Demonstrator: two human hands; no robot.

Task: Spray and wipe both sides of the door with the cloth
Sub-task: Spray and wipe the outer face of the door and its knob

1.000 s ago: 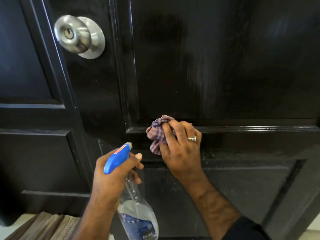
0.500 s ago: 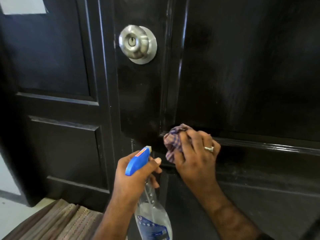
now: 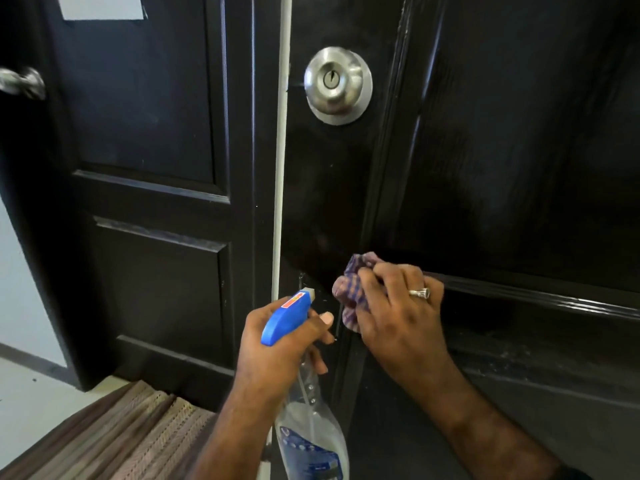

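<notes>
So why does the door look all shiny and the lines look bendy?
Head view: light glares off the glossy black door, streaking the moulding beside the right hand and cloth, and off the metal knob; the wide-angle lens bows the straight edges; the second handle at the far left is blurred.

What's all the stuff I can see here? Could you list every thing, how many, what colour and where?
door: one, glossy black, fills the right
door knob: one, silver with keyhole, upper middle of the door
second door: one, black, panelled, on the left
paper: one, white, top of the second door
handle: one, silver, blurred, far left edge
mat: one, brown striped, floor at bottom left
spray bottle: one, clear with blue head, bottom middle
cloth: one, purple checked, bunched against the door
ring: one, silver, on right hand
left hand: grips the spray bottle
right hand: holds the cloth
</notes>
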